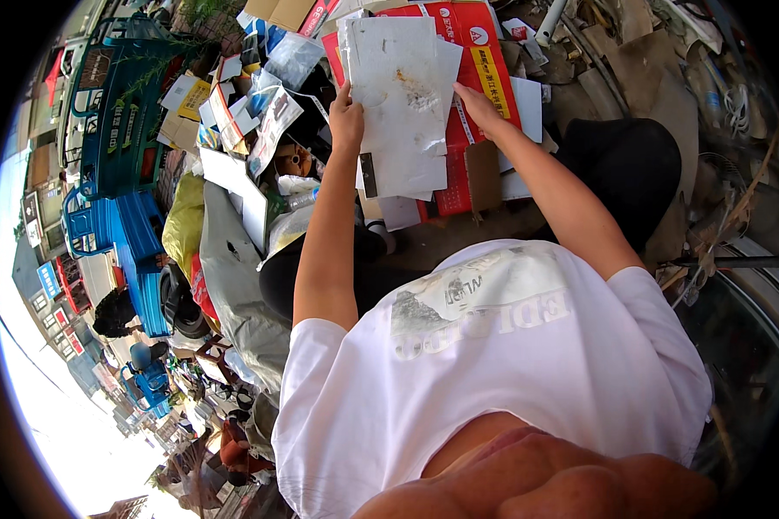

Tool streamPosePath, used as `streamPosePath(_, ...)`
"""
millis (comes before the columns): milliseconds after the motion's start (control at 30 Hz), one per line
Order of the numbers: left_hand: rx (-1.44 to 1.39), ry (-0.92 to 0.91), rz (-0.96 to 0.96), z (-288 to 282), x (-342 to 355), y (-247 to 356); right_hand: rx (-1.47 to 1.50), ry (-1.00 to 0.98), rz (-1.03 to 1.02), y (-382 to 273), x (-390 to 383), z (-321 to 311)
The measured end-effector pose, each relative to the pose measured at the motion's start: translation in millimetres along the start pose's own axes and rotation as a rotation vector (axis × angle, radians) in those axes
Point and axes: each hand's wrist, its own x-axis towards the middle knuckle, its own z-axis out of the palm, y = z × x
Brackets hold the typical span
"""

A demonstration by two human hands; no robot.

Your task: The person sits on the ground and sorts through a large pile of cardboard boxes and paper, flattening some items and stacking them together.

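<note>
A stack of flattened white cardboard sheets, the top one creased and stained brown, lies over red printed cardboard in front of me. My left hand is closed on the stack's left edge, thumb up along the side. At the opposite edge, my right hand holds the white sheets with its fingertips; part of its fingers is hidden. A brown cardboard flap hangs at the red piece's near edge. Beside the stack's lower left is a short dark strip.
Mixed scrap, including a white panel and clear plastic, is heaped at the left. A grey sheet and a yellow-green bag lie nearer. Blue and green cargo tricycles stand beyond. Brown cardboard covers the right.
</note>
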Motion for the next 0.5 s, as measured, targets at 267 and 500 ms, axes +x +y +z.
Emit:
streamPosePath(267,0.503,0.093,0.168,29,-33,-17,-0.023,-0.093,-0.054,-24,5,5)
streamPosePath(500,0.433,0.066,0.232,33,-45,-19,-0.355,0.0,-0.326,-34,12,24)
